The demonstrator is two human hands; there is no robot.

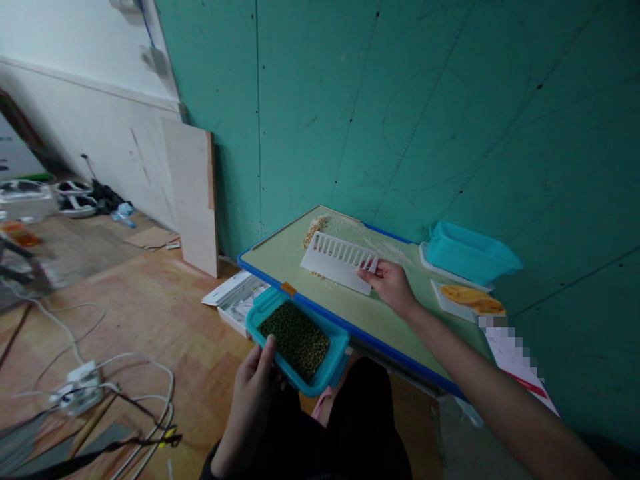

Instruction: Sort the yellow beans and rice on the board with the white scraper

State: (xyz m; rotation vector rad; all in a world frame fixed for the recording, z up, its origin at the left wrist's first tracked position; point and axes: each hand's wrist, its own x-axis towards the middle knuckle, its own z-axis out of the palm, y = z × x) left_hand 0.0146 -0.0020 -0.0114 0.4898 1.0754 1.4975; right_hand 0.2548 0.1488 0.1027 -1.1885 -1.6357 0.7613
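My left hand [253, 387] grips the near end of a teal tray [334, 347] filled with green beans [296, 339], held level just below the table's front edge. My right hand [390, 285] pinches the right end of a white slotted plastic scraper [339, 262] that rests flat on the pale green tabletop [280, 257]. Pale yellow grains [314, 230] lie in a small heap at the scraper's far left corner, and a thin scatter trails along the table behind it.
A teal lidded box [467, 252] stands at the table's back right, with a small tray of yellow grains [471, 300] in front of it and papers [517, 363] to its right. The green wall is close behind. A white box [233, 300], cables and a power strip [80, 390] lie on the floor.
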